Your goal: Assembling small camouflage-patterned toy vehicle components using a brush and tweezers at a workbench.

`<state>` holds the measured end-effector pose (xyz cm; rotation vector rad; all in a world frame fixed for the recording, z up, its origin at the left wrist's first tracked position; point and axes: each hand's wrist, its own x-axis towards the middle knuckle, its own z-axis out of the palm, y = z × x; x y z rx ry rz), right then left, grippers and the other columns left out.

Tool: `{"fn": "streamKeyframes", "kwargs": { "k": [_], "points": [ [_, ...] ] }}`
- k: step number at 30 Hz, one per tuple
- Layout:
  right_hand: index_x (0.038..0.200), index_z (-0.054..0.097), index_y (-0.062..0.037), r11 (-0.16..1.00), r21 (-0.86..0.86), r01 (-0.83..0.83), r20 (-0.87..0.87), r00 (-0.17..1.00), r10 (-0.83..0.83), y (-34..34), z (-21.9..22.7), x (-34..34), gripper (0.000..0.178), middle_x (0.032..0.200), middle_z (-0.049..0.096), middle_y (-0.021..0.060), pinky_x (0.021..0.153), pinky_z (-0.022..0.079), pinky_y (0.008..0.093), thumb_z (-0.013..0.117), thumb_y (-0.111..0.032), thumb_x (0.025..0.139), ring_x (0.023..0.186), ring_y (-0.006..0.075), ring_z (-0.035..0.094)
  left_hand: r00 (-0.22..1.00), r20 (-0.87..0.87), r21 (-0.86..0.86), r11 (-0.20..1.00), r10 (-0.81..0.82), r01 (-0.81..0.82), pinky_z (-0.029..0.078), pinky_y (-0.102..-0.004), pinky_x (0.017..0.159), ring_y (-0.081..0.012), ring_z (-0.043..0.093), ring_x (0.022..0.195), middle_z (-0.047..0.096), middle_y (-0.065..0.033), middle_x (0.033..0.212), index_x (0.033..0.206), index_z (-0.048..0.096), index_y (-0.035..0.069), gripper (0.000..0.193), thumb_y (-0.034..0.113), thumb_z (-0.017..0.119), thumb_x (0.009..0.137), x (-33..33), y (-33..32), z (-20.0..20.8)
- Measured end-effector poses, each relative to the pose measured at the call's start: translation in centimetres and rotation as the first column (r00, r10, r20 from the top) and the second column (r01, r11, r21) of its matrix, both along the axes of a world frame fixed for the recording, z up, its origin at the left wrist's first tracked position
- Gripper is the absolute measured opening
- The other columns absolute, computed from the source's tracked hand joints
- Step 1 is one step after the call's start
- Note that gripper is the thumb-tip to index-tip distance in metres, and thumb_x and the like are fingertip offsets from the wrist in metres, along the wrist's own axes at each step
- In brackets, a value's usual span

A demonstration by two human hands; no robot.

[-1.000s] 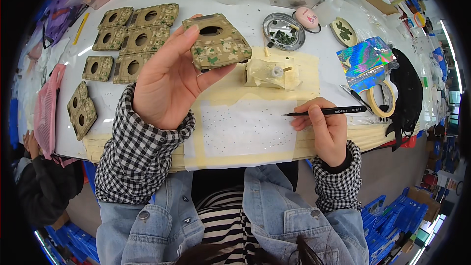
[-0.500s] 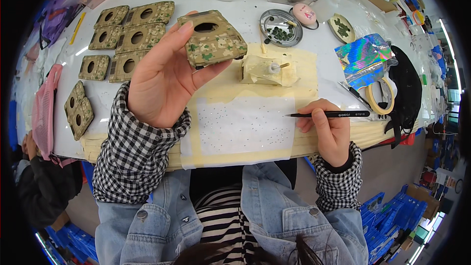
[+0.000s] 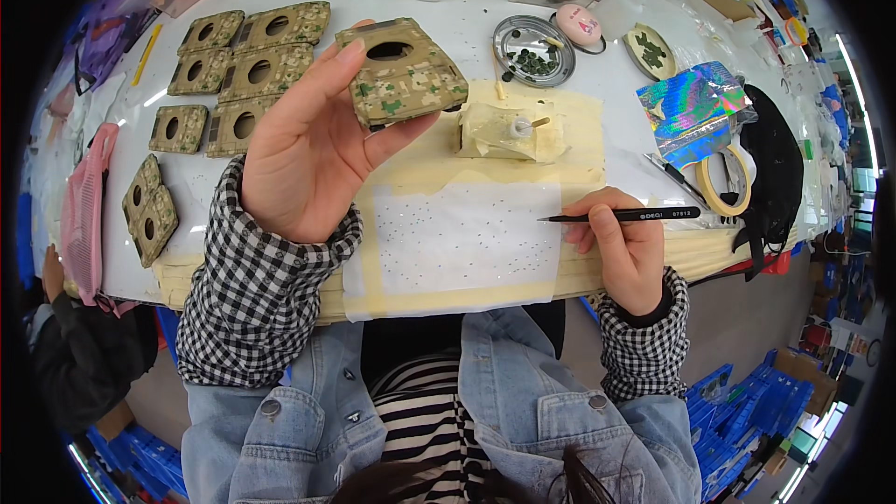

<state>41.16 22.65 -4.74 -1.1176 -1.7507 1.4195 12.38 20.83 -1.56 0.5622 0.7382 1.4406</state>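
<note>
My left hand [image 3: 303, 163] is raised above the table, closed around a camouflage model tank hull [image 3: 406, 91] with a round hole in its top. Thumb and fingers grip it by its sides. My right hand [image 3: 623, 247] pinches black tweezers [image 3: 658, 214], whose fine tip points left over a white sheet [image 3: 439, 289] taped to the table edge. Tiny dark and shiny specks are scattered across that sheet. Whether the tip holds anything is too small to tell. Beyond the sheet lies a block wrapped in yellowish tape [image 3: 487, 135], with a small white cup and stick on it.
More camouflage hulls [image 3: 259, 72] stand in rows at left. Farther back are a round tin [image 3: 509, 33] of dark green bits and a dish [image 3: 644, 42] with green pieces. At right lie a tape roll [image 3: 737, 189], iridescent pouch [image 3: 695, 107] and black bag [image 3: 775, 168]. Another person's sleeve [image 3: 93, 355] shows at far left.
The hull in my left hand has shifted very slightly up and left. My right hand and the tweezers have moved a touch to the left. Both grips stay the same.
</note>
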Motion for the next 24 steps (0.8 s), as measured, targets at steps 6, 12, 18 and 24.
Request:
{"fn": "streamKeyframes", "kwargs": {
  "k": [6, 12, 18, 24],
  "points": [
    [0.094, 0.064, 0.004, 1.0, -0.001, 0.006, 0.001, 1.0, -0.006, 0.02, -0.07, 0.01, 0.022, 0.08, 0.062, 0.0046, 0.06, 0.045, 0.0193, 0.05, -0.013, 0.098, 0.069, 0.0069, 0.056, 1.0, 0.006, 0.002, 1.0, -0.002, 0.002, 0.05, -0.0378, 0.099, -0.0382, 0.041, 0.129, 0.038, -0.0331, 0.137, 0.138, 0.03, -0.006, 0.047, 0.022, 0.035, 0.101, 0.02, 0.04, -0.01],
    [0.094, 0.064, 0.004, 1.0, 0.004, 0.012, 0.006, 1.0, -0.012, 0.0, 0.06, -0.01, 0.023, 0.081, 0.062, 0.0049, 0.06, 0.046, 0.0195, 0.05, -0.013, 0.098, 0.069, 0.0071, 0.056, 1.0, -0.007, -0.003, 1.0, 0.003, -0.003, 0.05, -0.0377, 0.099, -0.0379, 0.042, 0.129, 0.038, -0.0335, 0.136, 0.136, 0.029, -0.01, 0.048, 0.022, 0.034, 0.101, -0.01, 0.08, -0.01],
    [0.094, 0.064, 0.004, 1.0, -0.001, -0.002, 0.009, 1.0, 0.002, 0.05, 0.03, 0.07, 0.023, 0.081, 0.063, 0.0049, 0.06, 0.045, 0.0195, 0.05, -0.014, 0.098, 0.069, 0.0071, 0.056, 1.0, -0.01, -0.002, 1.0, 0.001, -0.001, 0.05, -0.0378, 0.099, -0.0379, 0.042, 0.129, 0.038, -0.0337, 0.136, 0.136, 0.029, -0.011, 0.049, 0.022, 0.035, 0.101, 0.0, 0.07, 0.02],
    [0.095, 0.064, 0.0035, 1.0, 0.01, -0.01, 0.004, 1.0, 0.01, -0.04, 0.06, 0.06, 0.022, 0.083, 0.063, 0.0052, 0.061, 0.046, 0.0197, 0.051, -0.013, 0.097, 0.07, 0.0074, 0.057, 1.0, 0.005, 0.002, 1.0, -0.001, 0.001, 0.05, -0.0378, 0.099, -0.0382, 0.042, 0.129, 0.038, -0.0335, 0.137, 0.137, 0.03, -0.008, 0.048, 0.022, 0.035, 0.101, -0.04, 0.06, -0.06]
  ]
}}
